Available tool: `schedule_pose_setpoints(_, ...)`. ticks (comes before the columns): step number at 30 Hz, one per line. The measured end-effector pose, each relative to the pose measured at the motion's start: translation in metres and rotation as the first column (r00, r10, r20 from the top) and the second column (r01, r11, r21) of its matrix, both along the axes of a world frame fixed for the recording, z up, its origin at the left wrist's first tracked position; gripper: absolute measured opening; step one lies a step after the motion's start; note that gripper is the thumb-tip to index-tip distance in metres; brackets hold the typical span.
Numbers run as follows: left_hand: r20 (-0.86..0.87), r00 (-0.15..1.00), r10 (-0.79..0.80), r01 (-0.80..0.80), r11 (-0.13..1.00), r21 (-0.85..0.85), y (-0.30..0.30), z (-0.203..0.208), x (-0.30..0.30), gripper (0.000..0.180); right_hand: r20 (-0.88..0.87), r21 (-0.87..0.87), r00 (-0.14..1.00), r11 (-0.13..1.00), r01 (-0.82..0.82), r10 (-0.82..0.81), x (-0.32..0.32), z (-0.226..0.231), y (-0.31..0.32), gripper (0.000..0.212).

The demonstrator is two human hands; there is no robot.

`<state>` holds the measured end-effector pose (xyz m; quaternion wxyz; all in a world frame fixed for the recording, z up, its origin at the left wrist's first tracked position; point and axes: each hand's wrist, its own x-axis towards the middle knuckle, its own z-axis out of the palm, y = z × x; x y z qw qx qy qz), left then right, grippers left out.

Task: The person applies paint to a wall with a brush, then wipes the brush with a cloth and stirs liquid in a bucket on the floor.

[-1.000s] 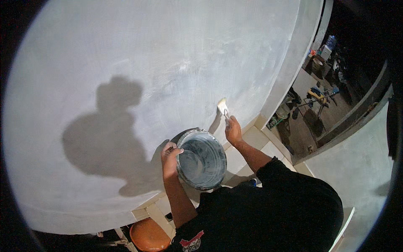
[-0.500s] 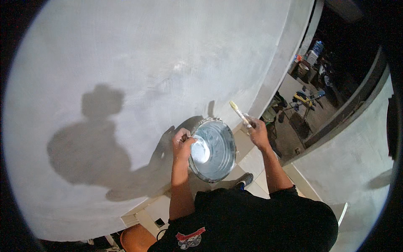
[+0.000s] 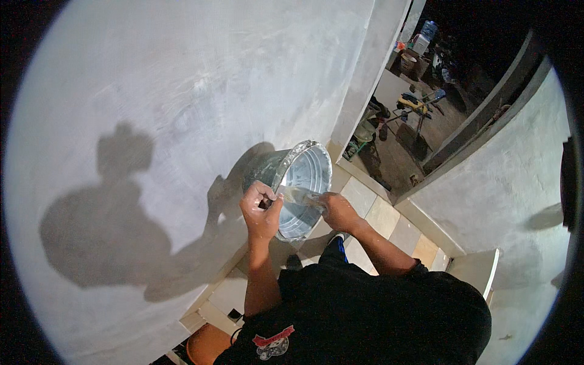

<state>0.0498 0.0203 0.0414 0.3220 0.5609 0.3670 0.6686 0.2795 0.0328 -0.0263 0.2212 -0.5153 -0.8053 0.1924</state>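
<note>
My left hand (image 3: 260, 212) is closed on the near left rim of a grey bucket (image 3: 311, 169), which is tilted with its mouth facing right. White smears line the bucket's ridged inner wall. In my closed right hand (image 3: 340, 214) is a paintbrush (image 3: 298, 196), held by its handle. Its bristles point left, inside or across the bucket's mouth near my left thumb; blur hides whether they touch the wall. Whitish residue marks the fingers of both hands.
A pale, patchy wall (image 3: 201, 91) rises at left, carrying my shadow. Floor tiles (image 3: 383, 218) lie below. At right, a doorway shows a yellow tool (image 3: 409, 102) on a stand and a blue water jug (image 3: 429, 29). An orange object (image 3: 207, 344) sits at lower left.
My right hand has brought the paintbrush left and down, from beside the bucket to its mouth. The bucket has tipped further, showing its outer side. The view has shifted right.
</note>
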Motion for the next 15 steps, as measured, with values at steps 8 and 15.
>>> schedule_pose_setpoints(8,-0.105,0.994,0.008,0.003,0.995,0.102,0.006,0.003,-0.002,0.021,0.188,-0.035,0.979,0.996,0.083,-0.075,-0.033,-0.029,0.035,0.035)
schedule_pose_setpoints(15,-0.083,0.995,0.051,-0.047,0.998,0.048,0.000,0.009,0.000,0.021,0.174,-0.047,0.984,0.997,0.054,-0.045,-0.034,-0.021,0.026,0.036)
